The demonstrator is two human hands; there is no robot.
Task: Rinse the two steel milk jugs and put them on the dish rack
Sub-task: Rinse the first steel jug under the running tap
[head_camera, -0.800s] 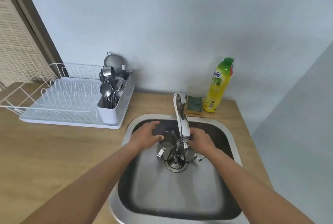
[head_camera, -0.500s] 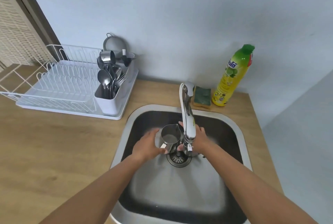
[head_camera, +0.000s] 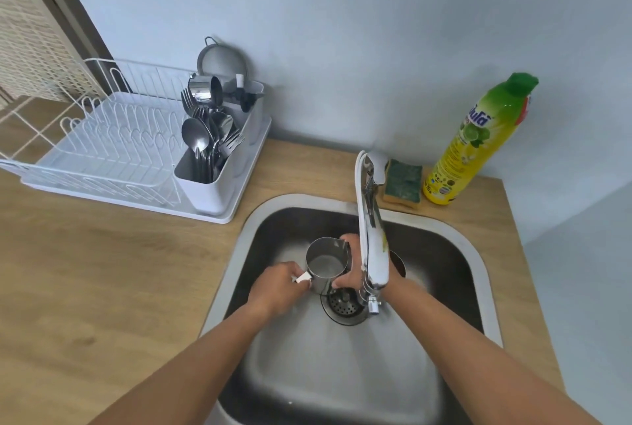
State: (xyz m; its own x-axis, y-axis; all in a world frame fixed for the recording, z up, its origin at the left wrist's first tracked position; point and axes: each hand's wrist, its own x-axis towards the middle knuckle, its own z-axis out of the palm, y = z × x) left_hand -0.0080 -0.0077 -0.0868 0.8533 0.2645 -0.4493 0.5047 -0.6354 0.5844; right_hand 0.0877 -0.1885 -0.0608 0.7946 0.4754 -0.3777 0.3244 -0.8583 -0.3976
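Left hand (head_camera: 278, 284) grips the handle of a steel milk jug (head_camera: 326, 262) upright over the sink (head_camera: 455, 240), right hand (head_camera: 355, 264) clasping its side behind the tap (head_camera: 371, 229); dish rack (head_camera: 113, 147) on counter (head_camera: 85, 270).

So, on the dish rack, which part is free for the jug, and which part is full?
The white wire slots of the dish rack, left of the cutlery holder, are bare. The holder itself is crowded with spoons and forks. The wooden counter between rack and sink is also free. Both hands hold the jug.
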